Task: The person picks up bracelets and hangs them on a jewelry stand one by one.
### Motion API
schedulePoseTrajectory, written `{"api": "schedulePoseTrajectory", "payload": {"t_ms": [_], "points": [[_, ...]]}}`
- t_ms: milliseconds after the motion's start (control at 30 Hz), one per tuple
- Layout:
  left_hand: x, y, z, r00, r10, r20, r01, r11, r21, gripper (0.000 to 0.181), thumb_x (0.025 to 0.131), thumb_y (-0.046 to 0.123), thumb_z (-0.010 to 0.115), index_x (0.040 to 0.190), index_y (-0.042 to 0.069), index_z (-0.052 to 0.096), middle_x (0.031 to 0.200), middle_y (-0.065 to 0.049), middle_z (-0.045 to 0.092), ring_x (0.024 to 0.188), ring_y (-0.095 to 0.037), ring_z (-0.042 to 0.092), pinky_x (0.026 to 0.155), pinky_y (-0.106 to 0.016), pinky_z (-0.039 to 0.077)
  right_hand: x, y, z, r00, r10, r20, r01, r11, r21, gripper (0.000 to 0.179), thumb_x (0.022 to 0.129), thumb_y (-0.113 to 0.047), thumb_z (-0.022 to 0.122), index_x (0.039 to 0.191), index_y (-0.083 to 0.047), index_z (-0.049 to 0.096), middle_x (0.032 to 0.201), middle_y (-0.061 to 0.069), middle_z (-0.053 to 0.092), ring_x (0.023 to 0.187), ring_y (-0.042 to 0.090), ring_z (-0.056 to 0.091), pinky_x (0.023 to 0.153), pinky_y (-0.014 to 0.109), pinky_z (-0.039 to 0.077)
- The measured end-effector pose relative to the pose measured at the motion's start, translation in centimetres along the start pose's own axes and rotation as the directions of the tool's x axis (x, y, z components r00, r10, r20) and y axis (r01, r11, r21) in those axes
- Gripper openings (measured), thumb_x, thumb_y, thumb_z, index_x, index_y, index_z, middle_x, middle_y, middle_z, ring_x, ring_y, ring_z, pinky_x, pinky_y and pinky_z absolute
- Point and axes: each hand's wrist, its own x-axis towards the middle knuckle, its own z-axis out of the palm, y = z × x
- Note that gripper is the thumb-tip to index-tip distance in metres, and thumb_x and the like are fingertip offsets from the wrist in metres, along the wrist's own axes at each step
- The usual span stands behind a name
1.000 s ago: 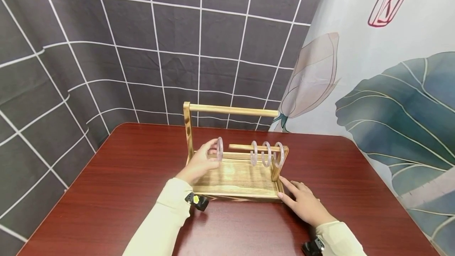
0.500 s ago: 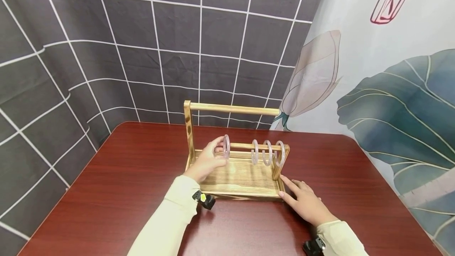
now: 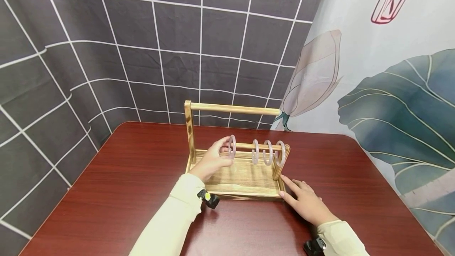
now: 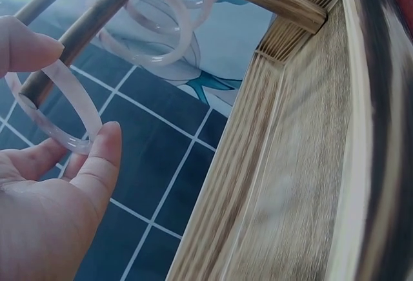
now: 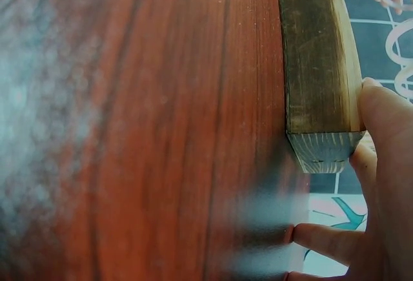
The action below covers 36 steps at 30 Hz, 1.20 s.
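My left hand [image 3: 213, 160] pinches a pale translucent bangle [image 4: 76, 97] between thumb and fingers. The bangle encircles the free left end of the lower wooden rod [image 3: 245, 145]; whether it touches the rod I cannot tell. Farther right, three similar bangles, among them one near the middle [image 3: 268, 153], hang on that rod. The rod belongs to a wooden jewelry stand with a tray base [image 3: 241, 175]. At the stand's right front corner, my right hand [image 3: 306, 206] rests its thumb and forefinger against the tray's end, fingers mostly straight. In the right wrist view the thumb touches the wooden edge [image 5: 322, 55].
A higher wooden bar [image 3: 234, 109] runs from a tall left post [image 3: 190, 133] above the lower rod. The stand sits on a reddish-brown table [image 3: 124, 169]. Behind hang a dark grid-patterned cloth [image 3: 177, 62] and a pale cloth with plant drawings [image 3: 355, 23].
My left hand has moved right with the bangle, from left of the rod's tip to where the ring surrounds the rod's end. My right hand has stayed at the tray's corner.
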Motion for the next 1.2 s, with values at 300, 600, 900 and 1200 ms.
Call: {"api": "schedulePoseTrajectory", "payload": {"t_ms": [300, 600, 900, 1200], "points": [[0.3, -0.1, 0.5, 0.999, -0.034, 0.01, 0.034, 0.999, -0.011, 0.083, 0.068, -0.013, 0.06, 0.145, -0.003, 0.033, 0.13, -0.023, 0.044, 0.116, -0.038, 0.048, 0.083, -0.028, 0.05, 0.0, 0.0, -0.1, 1.0, 0.001, 0.003, -0.001, 1.0, -0.002, 0.065, 0.092, -0.058, 0.049, 0.147, -0.024, 0.042, 0.138, 0.021, 0.047, 0.128, 0.047, 0.04, 0.078, 0.085, 0.028], [0.5, -0.3, 1.0, 0.998, -0.058, 0.024, 0.058, 0.998, -0.008, 0.085, 0.068, -0.012, 0.061, 0.147, 0.001, 0.033, 0.134, -0.026, 0.04, 0.111, -0.031, 0.05, 0.081, -0.028, 0.05, 0.0, 0.1, 0.0, 1.0, -0.005, -0.006, 0.005, 1.0, -0.002, 0.064, 0.092, -0.057, 0.05, 0.146, -0.024, 0.042, 0.137, 0.021, 0.047, 0.127, 0.047, 0.041, 0.08, 0.083, 0.03], [0.9, -0.7, 1.3, 0.998, -0.047, 0.047, 0.048, 0.999, -0.02, 0.084, 0.069, -0.012, 0.06, 0.147, -0.001, 0.031, 0.124, -0.028, 0.049, 0.097, -0.022, 0.056, 0.078, -0.027, 0.051, 0.0, 0.0, 0.0, 1.0, 0.007, 0.008, -0.007, 1.0, 0.005, 0.064, 0.092, -0.057, 0.05, 0.147, -0.024, 0.042, 0.138, 0.022, 0.046, 0.128, 0.047, 0.04, 0.081, 0.083, 0.029], [1.0, -0.8, 1.8, 0.998, -0.062, 0.022, 0.063, 0.998, -0.017, 0.081, 0.068, -0.01, 0.061, 0.145, -0.001, 0.036, 0.118, -0.022, 0.055, 0.104, -0.027, 0.054, 0.077, -0.026, 0.048, 0.0, 0.0, 0.0, 1.0, 0.011, 0.017, -0.011, 1.0, -0.001, 0.066, 0.092, -0.06, 0.048, 0.147, -0.026, 0.041, 0.139, 0.021, 0.046, 0.128, 0.048, 0.039, 0.081, 0.083, 0.029]]}}
